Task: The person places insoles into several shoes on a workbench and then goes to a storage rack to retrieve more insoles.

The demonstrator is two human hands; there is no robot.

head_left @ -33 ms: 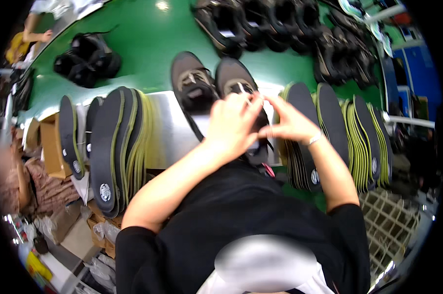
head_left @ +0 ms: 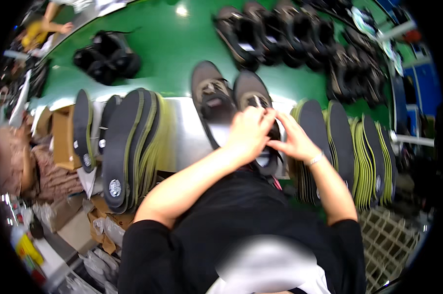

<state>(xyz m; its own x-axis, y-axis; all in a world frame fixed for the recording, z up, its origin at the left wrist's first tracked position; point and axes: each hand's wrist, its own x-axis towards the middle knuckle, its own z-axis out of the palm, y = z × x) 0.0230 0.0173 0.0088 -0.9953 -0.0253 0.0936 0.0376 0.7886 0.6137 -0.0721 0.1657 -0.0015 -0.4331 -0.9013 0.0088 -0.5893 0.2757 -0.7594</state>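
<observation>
Two dark brown-and-black lace-up shoes stand side by side in front of me, toes pointing away. The left shoe (head_left: 208, 81) is untouched, with a white patch inside. Both hands are over the right shoe (head_left: 247, 88), hiding most of its opening. My left hand (head_left: 248, 131) is closed at its tongue, fingers pinched on the pale shoelace (head_left: 257, 101). Bent in from the right, my right hand (head_left: 296, 138) has its fingertips beside the left hand's; its thumb is apart from its forefinger. Motion blur softens the fingertips.
Stacks of grey insoles with yellow-green edges stand at the left (head_left: 121, 147) and right (head_left: 339, 142). Black shoes (head_left: 106, 59) lie at the far left of the green table (head_left: 172, 44); rows of shoes (head_left: 280, 34) fill the far right. Beyond the table's left end is another person's hand (head_left: 66, 28).
The whole view has shifted, so the shoes and stacks sit lower and further right. My hands stay at the right shoe's laces, with only a slight change of the fingers.
</observation>
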